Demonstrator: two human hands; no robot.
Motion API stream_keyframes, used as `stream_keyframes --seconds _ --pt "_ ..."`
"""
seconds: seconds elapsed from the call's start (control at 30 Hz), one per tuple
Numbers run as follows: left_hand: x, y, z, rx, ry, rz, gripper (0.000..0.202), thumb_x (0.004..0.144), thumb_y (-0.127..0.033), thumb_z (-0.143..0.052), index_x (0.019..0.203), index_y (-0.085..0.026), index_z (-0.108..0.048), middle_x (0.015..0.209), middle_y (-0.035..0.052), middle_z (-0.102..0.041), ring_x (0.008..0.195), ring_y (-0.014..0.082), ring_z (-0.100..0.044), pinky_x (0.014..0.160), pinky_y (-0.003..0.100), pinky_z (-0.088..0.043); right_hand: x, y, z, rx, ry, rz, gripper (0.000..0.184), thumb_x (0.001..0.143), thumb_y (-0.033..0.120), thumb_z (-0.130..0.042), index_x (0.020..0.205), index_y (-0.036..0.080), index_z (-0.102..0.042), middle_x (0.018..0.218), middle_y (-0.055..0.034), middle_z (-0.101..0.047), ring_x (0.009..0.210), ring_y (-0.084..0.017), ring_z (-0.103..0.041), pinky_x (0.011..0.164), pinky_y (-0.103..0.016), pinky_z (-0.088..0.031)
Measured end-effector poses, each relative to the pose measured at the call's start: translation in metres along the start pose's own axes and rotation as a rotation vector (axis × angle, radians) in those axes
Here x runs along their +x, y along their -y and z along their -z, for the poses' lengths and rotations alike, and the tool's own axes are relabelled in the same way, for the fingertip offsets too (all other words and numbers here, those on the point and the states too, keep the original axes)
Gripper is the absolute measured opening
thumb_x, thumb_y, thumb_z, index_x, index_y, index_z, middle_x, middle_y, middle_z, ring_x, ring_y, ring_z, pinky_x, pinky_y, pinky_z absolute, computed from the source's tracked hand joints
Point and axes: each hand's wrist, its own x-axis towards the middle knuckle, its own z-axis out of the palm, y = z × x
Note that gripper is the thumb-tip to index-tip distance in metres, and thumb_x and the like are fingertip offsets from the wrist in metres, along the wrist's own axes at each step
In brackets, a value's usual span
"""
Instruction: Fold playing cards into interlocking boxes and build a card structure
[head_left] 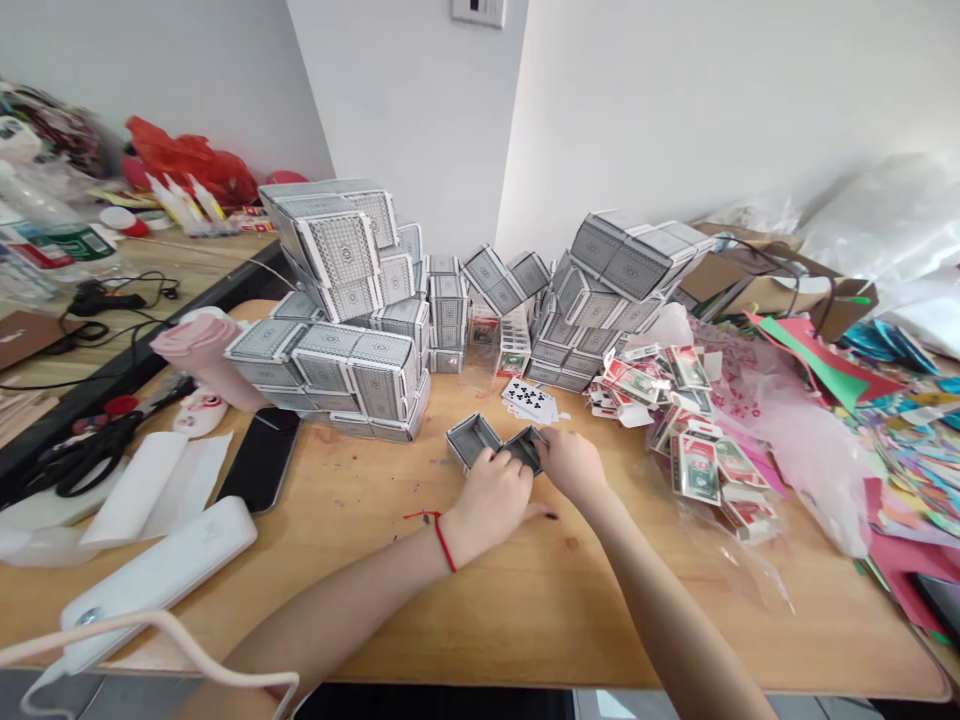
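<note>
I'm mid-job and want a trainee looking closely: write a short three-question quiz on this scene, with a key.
1. Which wrist wears the red bracelet?
2. True or false: the black phone lies to the left of the left hand.
3. The right hand pinches: A) the scissors; B) the edge of an open grey box; C) a playing card.
Key: 1. Left. 2. True. 3. B.

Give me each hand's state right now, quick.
Left hand: fingers bent at the near edge of the open gray boxes, thumb stretched out; grip cannot be told.
Right hand: closed, pinching the right-hand box's edge.
</note>
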Motion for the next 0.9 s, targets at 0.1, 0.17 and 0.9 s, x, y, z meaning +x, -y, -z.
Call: stream_keyframes --seconds 0.1,0.17,0.9 --pt "0.003 0.017 0.024 -0.136 -0.092 0.062 0.021 0.085 -0.019 -0.033 0.082 -0.015 -0.053 0.084 0.0067 -0.057 0.084 0.0181 -0.051 0.074 0.033 -0.039 0.005 -0.002 0.002 0.056 0.005 0.051 0.021 0.078 0.024 -0.047 0.097 0.021 -0.056 0.083 -0.0074 -0.065 0.076 -0.020 -0.061 0.057 -0.025 -0.037" --pt "0.006 0.033 0.032 -0.157 -0.141 0.098 0.023 0.081 -0.011 -0.035 0.096 -0.017 -0.052 0.098 0.0065 -0.055 0.095 0.0180 -0.048 0.083 0.033 -0.038 0.008 -0.001 0.003 0.100 -0.002 0.090 0.041 0.072 0.026 -0.057 0.112 0.021 -0.048 0.090 -0.0075 -0.064 0.081 -0.021 -0.060 0.061 -0.025 -0.038" --pt "0.020 0.067 0.008 -0.006 0.161 0.126 0.019 0.078 -0.019 -0.043 0.073 -0.015 -0.061 0.072 0.0087 -0.063 0.070 0.0207 -0.061 0.058 0.028 -0.043 0.012 0.031 0.008 -0.036 0.004 0.359 0.031 0.068 0.029 -0.055 0.092 0.010 -0.054 0.089 -0.0160 -0.061 0.081 -0.026 -0.058 0.064 -0.029 -0.040"
